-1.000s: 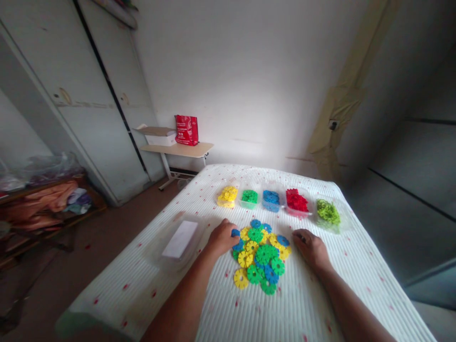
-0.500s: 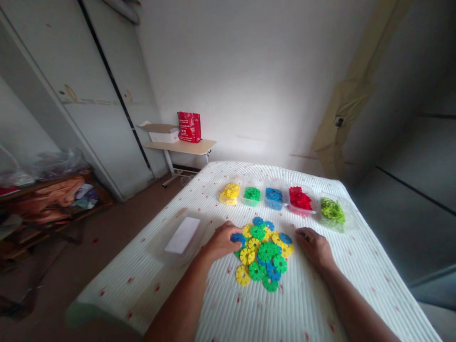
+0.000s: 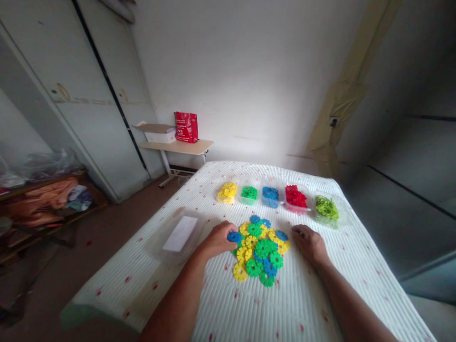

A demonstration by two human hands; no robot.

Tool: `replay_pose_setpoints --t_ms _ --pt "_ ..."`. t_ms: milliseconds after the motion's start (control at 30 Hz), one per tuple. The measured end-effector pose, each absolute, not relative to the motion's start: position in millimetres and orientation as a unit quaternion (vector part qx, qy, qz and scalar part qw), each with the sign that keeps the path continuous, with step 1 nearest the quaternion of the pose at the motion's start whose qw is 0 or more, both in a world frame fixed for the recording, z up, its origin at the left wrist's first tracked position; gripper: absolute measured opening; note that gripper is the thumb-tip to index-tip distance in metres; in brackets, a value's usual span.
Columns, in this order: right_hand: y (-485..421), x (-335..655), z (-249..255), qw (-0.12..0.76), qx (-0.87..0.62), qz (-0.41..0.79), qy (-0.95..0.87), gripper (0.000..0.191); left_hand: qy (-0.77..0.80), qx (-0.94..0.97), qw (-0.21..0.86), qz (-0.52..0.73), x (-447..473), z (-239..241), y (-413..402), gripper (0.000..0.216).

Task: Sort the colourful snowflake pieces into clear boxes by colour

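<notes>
My left hand (image 3: 220,239) is at the left side of a loose pile of toothed plastic snowflake discs (image 3: 265,248) in yellow, green and blue. Its thumb and fingers close on the edge of a blue snowflake disc (image 3: 234,237). To the right of the pile, my right hand (image 3: 310,243) rests on the cloth with its fingers curled in, and no disc shows in it. A yellow disc (image 3: 240,272) lies at the pile's near left edge. Overlapping discs hide parts of one another.
Behind the pile stand clear tubs of yellow pieces (image 3: 228,191), green pieces (image 3: 249,192), blue pieces (image 3: 270,194), red pieces (image 3: 296,197) and light green pieces (image 3: 326,209). At left lies a clear plastic container (image 3: 153,244) with a white card (image 3: 180,233).
The view has shifted slightly, so everything appears a little further left. Both hands stay in nearly the same places beside the pile, the left still gripping the blue disc.
</notes>
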State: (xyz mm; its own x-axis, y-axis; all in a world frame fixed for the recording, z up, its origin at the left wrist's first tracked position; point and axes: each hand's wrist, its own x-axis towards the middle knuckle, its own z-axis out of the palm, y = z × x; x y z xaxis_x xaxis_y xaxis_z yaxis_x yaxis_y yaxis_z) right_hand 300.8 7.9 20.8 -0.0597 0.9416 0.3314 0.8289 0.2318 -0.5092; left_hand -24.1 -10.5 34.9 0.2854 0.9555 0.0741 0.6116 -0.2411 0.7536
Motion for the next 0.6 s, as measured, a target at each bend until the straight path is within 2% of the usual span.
replay_pose_setpoints --t_ms 133,233,367,600 --pt "8 301 20 0.304 -0.609 0.085 -0.728 0.028 0.517 0.704 0.391 0.291 -25 37 -11 0.031" --pt "9 301 18 0.301 -0.603 0.076 -0.734 0.027 0.498 0.712 0.407 0.281 -22 49 -10 0.029" --pt "9 299 18 0.303 -0.606 0.063 -0.733 0.026 0.497 0.756 0.336 0.261 -5 80 5 0.028" --pt "9 299 19 0.295 -0.607 0.061 -0.735 0.025 0.533 0.747 0.202 0.342 76 127 81 0.038"
